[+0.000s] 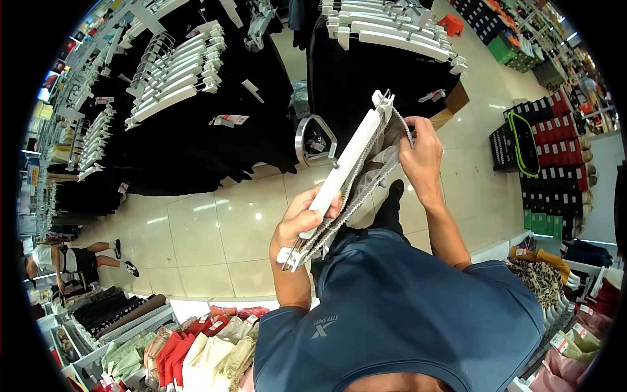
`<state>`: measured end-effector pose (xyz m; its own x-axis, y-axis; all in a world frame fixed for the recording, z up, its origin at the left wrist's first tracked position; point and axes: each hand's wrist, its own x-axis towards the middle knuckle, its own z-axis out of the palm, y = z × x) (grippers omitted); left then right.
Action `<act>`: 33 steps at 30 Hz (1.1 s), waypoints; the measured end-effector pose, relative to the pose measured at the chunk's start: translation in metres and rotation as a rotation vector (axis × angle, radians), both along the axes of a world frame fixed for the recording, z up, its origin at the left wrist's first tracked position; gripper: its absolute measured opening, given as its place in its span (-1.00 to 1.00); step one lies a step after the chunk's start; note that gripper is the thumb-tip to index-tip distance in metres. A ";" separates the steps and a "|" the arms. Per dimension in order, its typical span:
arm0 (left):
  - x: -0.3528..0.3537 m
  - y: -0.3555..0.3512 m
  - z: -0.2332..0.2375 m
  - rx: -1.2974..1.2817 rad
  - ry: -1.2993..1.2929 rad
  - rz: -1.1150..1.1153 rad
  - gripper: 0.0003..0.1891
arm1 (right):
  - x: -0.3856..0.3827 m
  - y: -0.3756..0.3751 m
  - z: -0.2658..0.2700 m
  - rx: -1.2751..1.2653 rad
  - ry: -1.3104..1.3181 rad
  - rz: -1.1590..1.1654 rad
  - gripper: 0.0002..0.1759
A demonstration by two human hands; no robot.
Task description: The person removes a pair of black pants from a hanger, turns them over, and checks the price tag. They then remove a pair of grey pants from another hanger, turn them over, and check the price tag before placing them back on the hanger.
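Two grips: fingers of left hand (302,225) wrap hanger (349,160), right hand (422,157) pinches its garment (377,173).

Both arms are bent and raised; the left hand (307,222) is clenched, the right hand (421,157) pinched.

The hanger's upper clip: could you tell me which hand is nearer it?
Right. The right hand holds the garment beside the upper clip; the left hand grips the hanger at its lower end.
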<state>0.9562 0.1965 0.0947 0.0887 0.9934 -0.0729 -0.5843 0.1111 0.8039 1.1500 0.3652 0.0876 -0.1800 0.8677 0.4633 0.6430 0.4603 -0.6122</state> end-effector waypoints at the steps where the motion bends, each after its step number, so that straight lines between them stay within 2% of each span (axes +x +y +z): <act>1: 0.001 0.000 0.001 0.002 0.006 0.002 -0.45 | 0.001 -0.001 0.002 -0.039 -0.012 0.012 -0.74; 5: -0.002 -0.003 0.000 0.016 0.050 -0.021 -0.44 | 0.007 -0.001 0.007 -0.317 0.119 0.202 -0.59; 7: -0.008 -0.002 0.011 0.018 0.220 -0.095 -0.43 | 0.009 -0.002 0.010 -0.421 0.231 0.357 -0.43; 9: -0.011 -0.005 0.013 0.034 0.354 -0.141 -0.48 | 0.014 -0.001 0.011 -0.380 0.206 0.397 -0.26; 11: 0.005 -0.015 0.019 -0.004 0.531 0.062 -0.53 | 0.020 -0.001 0.019 -0.404 0.191 0.438 -0.07; 12: 0.002 -0.014 0.034 -0.002 0.626 0.020 -0.56 | 0.022 -0.001 0.025 -0.333 0.176 0.465 -0.06; 13: -0.002 -0.013 0.050 0.003 0.721 -0.022 -0.58 | 0.024 -0.002 0.033 -0.284 0.175 0.502 -0.07; 14: -0.022 0.004 0.030 0.301 0.856 -0.315 -0.56 | 0.027 -0.001 0.040 -0.233 0.177 0.539 -0.09; 16: -0.024 0.010 0.028 0.470 0.916 -0.407 -0.56 | 0.036 0.003 0.053 -0.335 0.128 0.687 -0.18; 18: -0.026 0.013 0.027 0.535 0.907 -0.488 -0.59 | 0.047 0.008 0.049 -0.606 0.250 0.796 -0.30; 20: -0.026 0.016 0.023 0.593 0.868 -0.564 -0.64 | 0.056 0.017 0.041 -0.589 0.243 0.951 -0.23; 23: -0.025 0.019 0.020 0.578 0.813 -0.614 -0.68 | 0.052 0.014 0.026 -0.810 0.620 1.143 -0.18; 26: -0.029 0.024 0.013 0.612 0.769 -0.658 -0.58 | 0.061 0.020 0.014 -0.946 0.518 1.179 -0.15; 27: -0.031 0.026 0.011 0.634 0.760 -0.671 -0.52 | 0.057 0.018 0.007 -0.824 0.558 1.237 -0.36; 30: -0.040 0.032 0.003 0.625 0.687 -0.661 -0.51 | 0.056 0.011 0.006 -0.687 0.654 1.197 -0.62; 31: -0.045 0.033 0.008 0.531 0.633 -0.662 -0.55 | 0.053 0.002 0.008 -0.652 0.768 1.052 -0.77; 33: -0.057 0.037 -0.009 0.462 0.590 -0.488 -0.64 | 0.056 -0.004 0.013 -0.591 0.778 0.893 -0.76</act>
